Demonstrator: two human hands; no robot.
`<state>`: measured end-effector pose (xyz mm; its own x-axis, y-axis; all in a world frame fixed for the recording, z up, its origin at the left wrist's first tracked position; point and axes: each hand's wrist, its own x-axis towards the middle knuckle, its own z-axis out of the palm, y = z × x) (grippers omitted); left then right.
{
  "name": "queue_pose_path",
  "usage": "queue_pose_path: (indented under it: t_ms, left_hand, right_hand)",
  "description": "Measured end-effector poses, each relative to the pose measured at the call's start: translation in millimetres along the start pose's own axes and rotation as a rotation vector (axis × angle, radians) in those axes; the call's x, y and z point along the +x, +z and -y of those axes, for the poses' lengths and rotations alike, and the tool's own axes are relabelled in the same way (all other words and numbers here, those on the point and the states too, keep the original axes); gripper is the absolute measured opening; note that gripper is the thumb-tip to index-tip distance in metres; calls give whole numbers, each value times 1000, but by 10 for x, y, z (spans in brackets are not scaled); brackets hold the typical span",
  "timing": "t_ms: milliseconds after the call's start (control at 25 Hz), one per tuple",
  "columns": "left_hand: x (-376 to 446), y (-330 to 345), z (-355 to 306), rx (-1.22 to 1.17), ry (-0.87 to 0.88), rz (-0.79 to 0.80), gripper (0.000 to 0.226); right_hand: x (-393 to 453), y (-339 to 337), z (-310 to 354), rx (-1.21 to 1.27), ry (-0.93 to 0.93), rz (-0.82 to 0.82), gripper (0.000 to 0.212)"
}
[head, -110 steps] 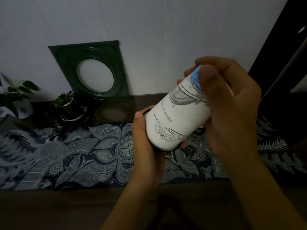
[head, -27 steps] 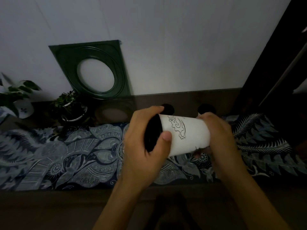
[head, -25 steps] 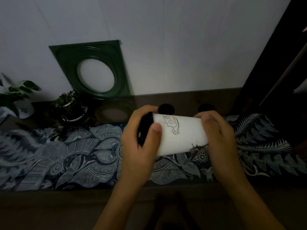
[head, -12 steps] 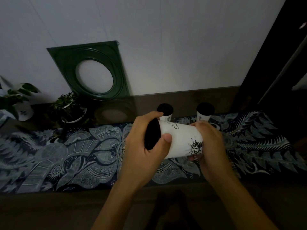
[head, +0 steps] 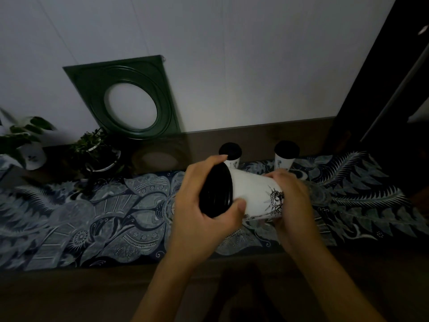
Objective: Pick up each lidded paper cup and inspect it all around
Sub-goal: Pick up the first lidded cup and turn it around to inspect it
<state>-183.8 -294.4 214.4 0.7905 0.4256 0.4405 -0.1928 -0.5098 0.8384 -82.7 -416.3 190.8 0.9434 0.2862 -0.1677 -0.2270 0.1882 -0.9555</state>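
I hold a white paper cup [head: 253, 194] with a black lid on its side above the patterned cloth, lid pointing left. My left hand [head: 202, 217] wraps the lid end. My right hand [head: 294, 205] grips the base end. A black line drawing of a crowned head shows on the cup's wall near my right fingers. Two more lidded paper cups stand upright behind: one [head: 231, 153] just beyond my left fingers, another [head: 286, 153] to its right.
A blue patterned cloth [head: 92, 217] runs across the dark table. A green square frame with a round opening [head: 130, 96] leans on the wall at the back left. Two potted plants [head: 97, 149] [head: 25, 145] stand at the far left. A dark cabinet [head: 394, 89] rises on the right.
The cup has turned about its long axis between my hands: the cloud drawing rolled out of sight and the crowned head came into view. The two standing cups show more fully.
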Motion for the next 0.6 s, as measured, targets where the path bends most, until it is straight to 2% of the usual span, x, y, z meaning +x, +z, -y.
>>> queue_pose_path:
  t_ms: [80,120,200,240,320,440,520,600]
  left_hand:
    - [0,-6,54,9,-42,-2,57]
    - [0,-15,91,-4,-89,-18,56]
    - [16,-10,169,58,-138,-33,56]
    - [23,1,211,109,-155,-23,59]
    - [46,18,282,148,-215,-3,69]
    - [21,27,406,153,-245,-15,86]
    - [-42,37,477,106,-263,-22,71]
    - [-135,54,581,-13,-302,-35,46]
  right_hand:
    - [23,-13,-3,-53,78,6,30]
    - [27,-9,-38,-150,33,17,29]
    - [17,24,-150,-487,-179,48,26]
    - [-10,48,-208,-640,-288,77,31]
    - [-55,105,-311,-733,-373,187,51]
    - [-92,156,-451,-626,-197,335,70]
    - [-104,192,-515,-583,-70,398,77]
    - [-100,210,-545,-544,3,413,74]
